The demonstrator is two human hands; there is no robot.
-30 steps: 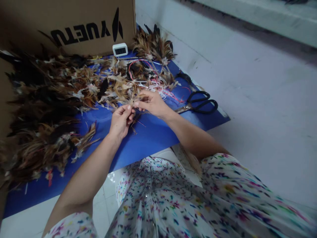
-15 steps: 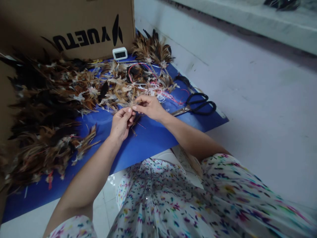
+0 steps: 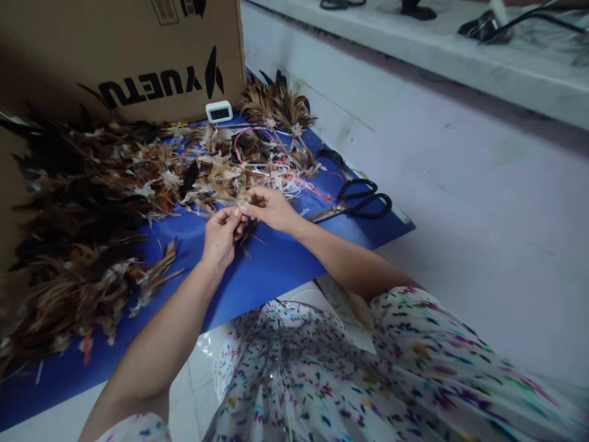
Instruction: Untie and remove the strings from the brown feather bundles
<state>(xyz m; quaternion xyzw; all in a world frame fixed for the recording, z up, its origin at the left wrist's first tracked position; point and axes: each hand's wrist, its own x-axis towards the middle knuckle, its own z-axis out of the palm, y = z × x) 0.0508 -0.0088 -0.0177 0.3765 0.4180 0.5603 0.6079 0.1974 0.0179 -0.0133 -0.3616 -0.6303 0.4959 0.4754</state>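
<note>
My left hand and my right hand meet fingertip to fingertip over the front of the blue tabletop. Both are closed in a pinch on small brown feathers, which stick out below the fingers; most of their length is hidden. Just beyond the fingertips begins a loose spread of brown and pale feathers. A thin pink thread shows beside the feathers. Scissors with black handles lie to the right, their blades partly behind my right forearm.
Dark and brown feather bunches cover the left side. Another feather bunch stands at the back, near a small white digital clock and a cardboard box. Pink and white strings lie tangled. A wall borders the right.
My view has tilted up a little, so more of the ledge on the right shows. Both hands stay pinched together, with only slight finger movement.
</note>
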